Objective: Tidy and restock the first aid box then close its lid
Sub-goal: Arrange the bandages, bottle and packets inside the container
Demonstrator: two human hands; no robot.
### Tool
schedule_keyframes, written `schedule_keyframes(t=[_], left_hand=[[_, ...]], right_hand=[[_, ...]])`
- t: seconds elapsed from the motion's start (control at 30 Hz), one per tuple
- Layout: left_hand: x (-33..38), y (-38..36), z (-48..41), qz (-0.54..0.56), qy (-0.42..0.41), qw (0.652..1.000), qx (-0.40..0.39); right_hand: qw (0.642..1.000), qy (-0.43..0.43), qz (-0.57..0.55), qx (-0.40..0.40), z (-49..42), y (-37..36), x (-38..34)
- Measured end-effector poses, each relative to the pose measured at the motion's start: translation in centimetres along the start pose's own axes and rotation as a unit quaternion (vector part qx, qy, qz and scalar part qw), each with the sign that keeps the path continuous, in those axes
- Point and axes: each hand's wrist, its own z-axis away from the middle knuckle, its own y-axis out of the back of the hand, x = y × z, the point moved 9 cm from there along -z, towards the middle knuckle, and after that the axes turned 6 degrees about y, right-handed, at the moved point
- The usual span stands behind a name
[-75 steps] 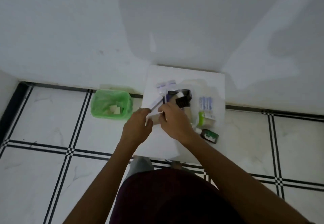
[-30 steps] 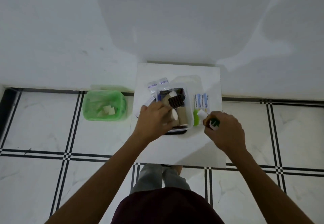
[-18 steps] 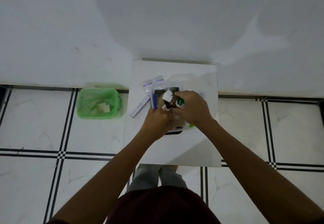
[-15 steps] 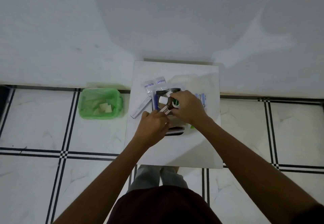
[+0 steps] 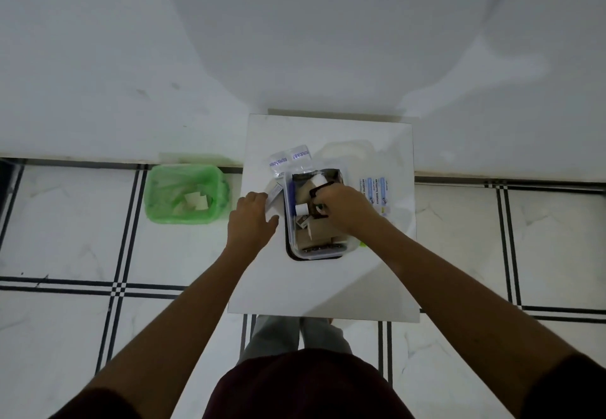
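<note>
A person is standing at a small white table (image 5: 323, 290) set against the wall. The clear first aid box (image 5: 314, 218) is sitting open near the middle of the table, with rolls and small packs inside. The right hand (image 5: 344, 208) is reaching into the box from the right side, and its fingers are curling around a small dark bottle (image 5: 318, 206), which is lying just under the fingertips, inside the box. The left hand (image 5: 251, 221) is resting on the table just beside the left wall of the box, with the fingers loosely spread; its fingertips are touching a narrow white carton (image 5: 273, 197), but I cannot tell if they are gripping it. The clear lid (image 5: 347, 154) is lying behind the box. Two sachets (image 5: 290, 159) are lying at the far left of the box, and flat packets (image 5: 377, 190) at its right. A green bin (image 5: 187, 194) is standing on the floor, left of the table
</note>
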Motion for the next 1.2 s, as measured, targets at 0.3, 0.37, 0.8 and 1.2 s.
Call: schedule_keyframes(t=[0.3,0.37,0.8,1.2], left_hand=[[-2.7,0.1,-0.7,0.077,0.073,0.994,0.014],[-3.3,0.8,-0.5,0.097,0.085,0.991,0.027],[3.8,7.7,1.4,0.174,-0.103,0.978,0.054],[11.7,3.4,2.4,-0.054,-0.295,0.954,-0.015]], right_hand=[[0.962,-0.122,-0.132,0.204,8.1,3.4,6.2],[0.978,-0.144,-0.131,0.073,8.4,0.0,8.2],[0.992,-0.107,0.007,0.06,8.8,-2.4,8.1],[0.956,-0.004,-0.153,0.25,5.3,11.6,4.2]])
